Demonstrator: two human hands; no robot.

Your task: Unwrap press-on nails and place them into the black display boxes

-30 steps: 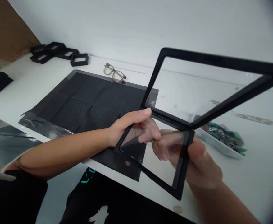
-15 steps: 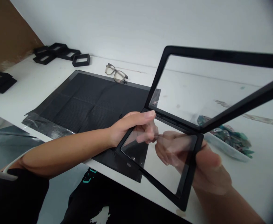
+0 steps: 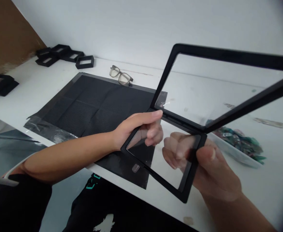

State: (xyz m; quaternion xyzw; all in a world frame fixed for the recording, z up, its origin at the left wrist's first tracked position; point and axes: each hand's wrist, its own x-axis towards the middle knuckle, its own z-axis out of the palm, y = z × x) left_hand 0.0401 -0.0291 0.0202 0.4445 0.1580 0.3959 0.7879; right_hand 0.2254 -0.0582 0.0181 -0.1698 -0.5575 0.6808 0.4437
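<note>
1 head-worn view, near and above the white table (image 3: 47, 80), forward and down toward the pale wall (image 3: 131, 32)

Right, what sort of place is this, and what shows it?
Probably a craft bench or small workroom: small black rectangular frames and a translucent, seemingly plastic tray of mostly green pieces sit on a white table, with a black two-panel clear-paned frame held above it.

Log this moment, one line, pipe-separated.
left hand: grips black-rimmed clear-paned folding frame | right hand: grips its opposite edge | frame: open, held above white table | black ribbed sheet: on table
</note>
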